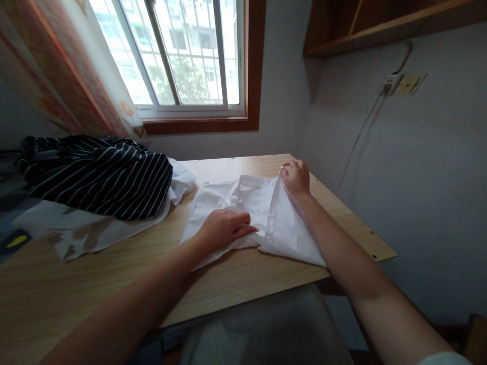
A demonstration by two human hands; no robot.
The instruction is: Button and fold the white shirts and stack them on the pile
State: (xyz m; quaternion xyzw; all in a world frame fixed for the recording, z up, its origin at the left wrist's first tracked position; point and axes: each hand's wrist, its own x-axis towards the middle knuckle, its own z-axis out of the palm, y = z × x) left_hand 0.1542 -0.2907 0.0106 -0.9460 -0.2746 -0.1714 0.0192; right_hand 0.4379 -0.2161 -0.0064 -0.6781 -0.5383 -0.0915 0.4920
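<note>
A white button-up shirt lies on the wooden table in front of me, folded and bunched, its buttoned strip running down the right part. My right hand pinches the shirt's far edge, at the top of that strip, and lifts it slightly. Over the middle of the shirt is my left hand, palm down. Its fingers are bent and its thumb stretches to the right, apart from the index finger. No cloth shows between that thumb and finger. The left palm and the cloth under it are hidden.
Black-and-white striped cloth is heaped over white cloth on the left of the wooden table. Behind are a window and a curtain. A shelf and a socket with a cord are on the right.
</note>
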